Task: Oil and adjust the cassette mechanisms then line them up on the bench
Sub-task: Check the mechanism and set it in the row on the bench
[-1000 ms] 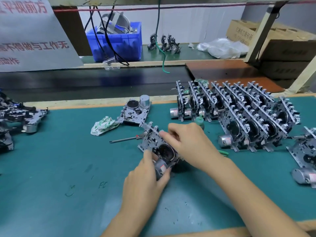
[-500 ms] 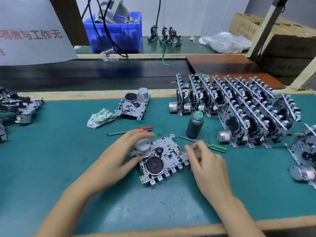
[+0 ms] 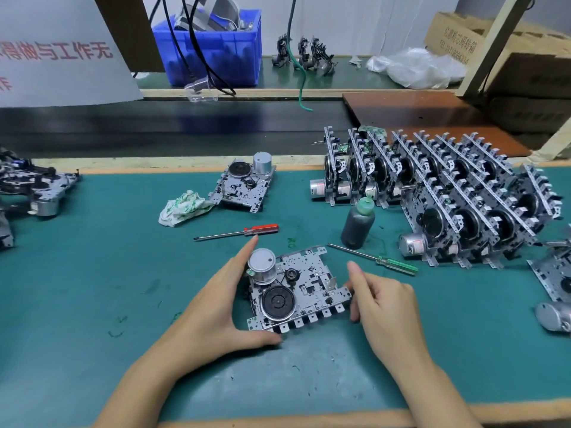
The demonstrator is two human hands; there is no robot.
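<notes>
A cassette mechanism lies flat on the green bench mat, with its silver motor and black flywheel facing up. My left hand holds its left side, forefinger up along the motor and thumb under the front left corner. My right hand grips the right edge with curled fingers, thumb raised. A dark oil bottle with a green cap stands just beyond. Rows of finished mechanisms stand on edge at the right.
A red-handled screwdriver and a green-handled screwdriver lie close behind the mechanism. Another flat mechanism and a crumpled rag sit further back. More mechanisms are piled at the far left and right.
The mechanism was held tilted up off the mat, then laid flat. My left hand slid from the motor to bracket the left side; my right hand closed onto the right edge.
</notes>
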